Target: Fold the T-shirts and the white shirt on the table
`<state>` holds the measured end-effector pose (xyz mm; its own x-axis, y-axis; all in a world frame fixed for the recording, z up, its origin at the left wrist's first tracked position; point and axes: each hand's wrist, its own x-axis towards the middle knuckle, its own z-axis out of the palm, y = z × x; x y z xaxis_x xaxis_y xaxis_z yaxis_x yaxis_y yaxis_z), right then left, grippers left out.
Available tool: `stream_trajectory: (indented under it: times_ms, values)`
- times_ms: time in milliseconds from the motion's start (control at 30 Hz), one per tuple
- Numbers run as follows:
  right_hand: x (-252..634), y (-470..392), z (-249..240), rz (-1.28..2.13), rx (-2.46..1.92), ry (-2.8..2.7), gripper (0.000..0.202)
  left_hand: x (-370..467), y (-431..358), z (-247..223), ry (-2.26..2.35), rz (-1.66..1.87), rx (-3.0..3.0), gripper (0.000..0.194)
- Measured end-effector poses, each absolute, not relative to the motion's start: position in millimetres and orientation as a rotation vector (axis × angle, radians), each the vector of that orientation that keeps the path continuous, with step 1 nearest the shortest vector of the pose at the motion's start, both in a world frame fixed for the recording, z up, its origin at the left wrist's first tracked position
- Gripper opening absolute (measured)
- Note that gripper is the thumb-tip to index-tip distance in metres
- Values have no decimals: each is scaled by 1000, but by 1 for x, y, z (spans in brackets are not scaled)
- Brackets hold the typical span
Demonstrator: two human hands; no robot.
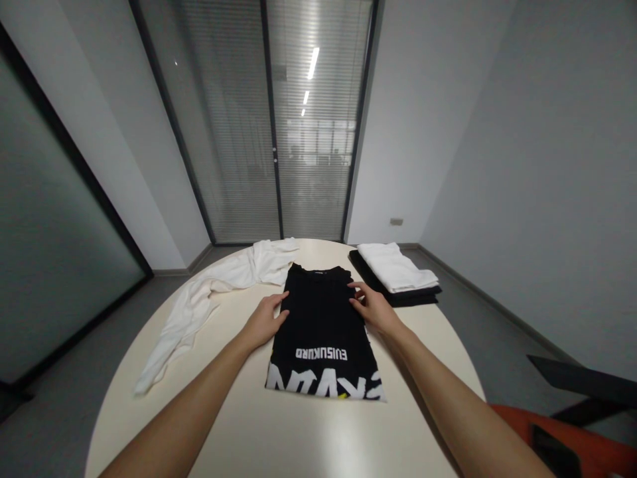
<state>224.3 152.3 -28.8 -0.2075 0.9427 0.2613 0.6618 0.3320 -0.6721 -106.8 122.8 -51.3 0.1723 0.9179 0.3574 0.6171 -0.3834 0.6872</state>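
A black garment [321, 315], folded into a long panel with white lettering across its near end, lies flat on the round table [279, 438]. My left hand [265, 321] rests at its left edge, thumb and fingers apart. At the right edge, my right hand [372, 307] touches the cloth with its fingers spread. Neither hand is closed on the fabric. Part of the garment's right edge is hidden by my right fingers.
A crumpled white garment [199, 302] stretches along the table's left side. At the back right, a folded white cloth [397, 267] lies on folded black ones [415, 298]. An orange chair [582, 441] stands at the lower right, beside the table.
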Motion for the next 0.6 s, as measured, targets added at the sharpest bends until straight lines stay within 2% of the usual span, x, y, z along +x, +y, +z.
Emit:
stream_trajectory:
  times_ms: [67,133,367,600]
  values:
    - [223,153,-28,550,-1372,-1968,26,-106,124,-49,1434,1102,2095,54]
    - [222,156,-28,504,-1350,-1922,23,-103,126,-49,1404,1167,2113,58]
    - [223,165,-40,457,-1335,-1942,31,-98,125,-53,1386,1078,2090,71]
    - [223,152,-27,289,-1365,-2041,37,-95,117,-47,1535,1051,2082,67]
